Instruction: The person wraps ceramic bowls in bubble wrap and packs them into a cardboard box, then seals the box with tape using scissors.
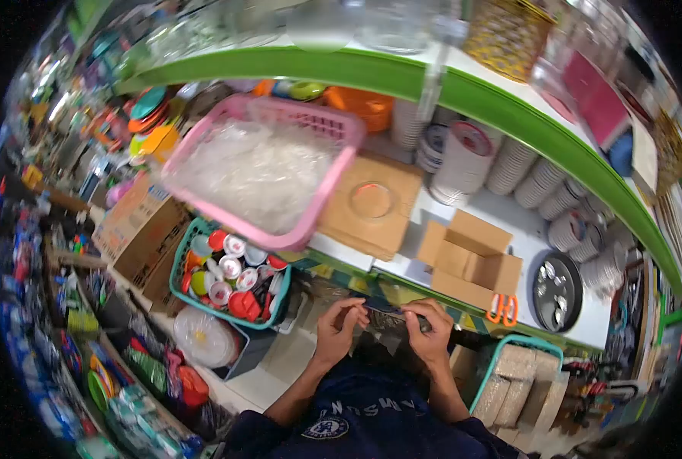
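Observation:
My left hand [342, 327] is in front of my chest with its fingers curled together. A short gap to the right, my right hand [428, 329] is closed too, thumb against bent fingers. Between them, near the fingertips, runs a thin dark line [387, 310], too blurred to name. Whatever the fingers pinch is too small or hidden to make out. Beyond the hands is the front edge of a white counter, with an open cardboard box [471, 264] and orange-handled scissors [501, 309] on the right. A flat cardboard piece [368, 203] bears a clear round lid [371, 199].
A pink basket [333, 183] holds clear plastic. Left of my hands, a teal basket [268, 317] holds many coloured lids. A black round tray [556, 291] and stacked cups [517, 168] stand at right, under a green-edged shelf [494, 88]. A teal crate [528, 340] holds wrapped packs.

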The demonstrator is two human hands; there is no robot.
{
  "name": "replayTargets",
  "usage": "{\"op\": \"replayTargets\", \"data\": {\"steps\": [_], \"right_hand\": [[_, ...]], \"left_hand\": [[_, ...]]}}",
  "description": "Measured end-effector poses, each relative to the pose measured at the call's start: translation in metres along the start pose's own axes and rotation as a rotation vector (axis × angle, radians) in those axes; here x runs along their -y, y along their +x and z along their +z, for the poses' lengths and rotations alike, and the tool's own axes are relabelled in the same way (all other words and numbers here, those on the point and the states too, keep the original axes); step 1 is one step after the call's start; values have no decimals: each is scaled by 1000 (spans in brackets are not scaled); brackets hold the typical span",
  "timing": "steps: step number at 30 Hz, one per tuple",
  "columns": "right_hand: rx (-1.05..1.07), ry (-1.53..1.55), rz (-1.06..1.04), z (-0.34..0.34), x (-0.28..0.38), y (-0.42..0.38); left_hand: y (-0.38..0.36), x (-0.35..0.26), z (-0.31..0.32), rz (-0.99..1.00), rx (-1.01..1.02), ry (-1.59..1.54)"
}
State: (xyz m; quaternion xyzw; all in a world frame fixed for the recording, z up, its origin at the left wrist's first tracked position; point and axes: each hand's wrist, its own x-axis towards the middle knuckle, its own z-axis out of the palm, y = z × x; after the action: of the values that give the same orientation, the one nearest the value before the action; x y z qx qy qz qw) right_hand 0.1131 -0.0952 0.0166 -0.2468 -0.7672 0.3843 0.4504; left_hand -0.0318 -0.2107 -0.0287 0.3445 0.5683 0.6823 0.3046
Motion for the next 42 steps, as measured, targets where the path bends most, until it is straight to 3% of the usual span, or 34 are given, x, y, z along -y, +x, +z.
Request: {"op": "replayTargets", "data": {"steps": [4, 9, 11, 17, 22, 27, 29, 33, 35, 37, 42], "right_hand": [[154, 131, 29, 45, -3, 0], [567, 164, 191, 109, -6, 5], [638, 206, 198, 140, -13, 0], [912, 397, 533, 230, -37, -27], [1086, 364, 539, 296, -66, -39], [1085, 289, 423, 364, -87, -27], [1043, 112, 205, 392, -110, -24], [1011, 8, 286, 445, -140, -13], [931, -211, 46, 466, -165, -8], [916, -244, -11, 480, -168, 2], [952, -402, 46, 507, -171, 15]], "left_hand": [[-16, 6, -41, -151, -151, -156], [-29, 37, -97, -243, -332, -252], [-34, 48, -122, -288, -384, -274], [-45, 79, -206, -482, -422, -66], [-44, 113, -266, -501, -471, -17], [-29, 157, -312, -463, -503, 187], [-10, 160, -322, -422, -501, 276], [24, 208, -343, -350, -529, 312], [43, 224, -352, -323, -530, 334], [64, 224, -358, -372, -475, 457], [91, 265, -354, -484, -474, 132]]}}
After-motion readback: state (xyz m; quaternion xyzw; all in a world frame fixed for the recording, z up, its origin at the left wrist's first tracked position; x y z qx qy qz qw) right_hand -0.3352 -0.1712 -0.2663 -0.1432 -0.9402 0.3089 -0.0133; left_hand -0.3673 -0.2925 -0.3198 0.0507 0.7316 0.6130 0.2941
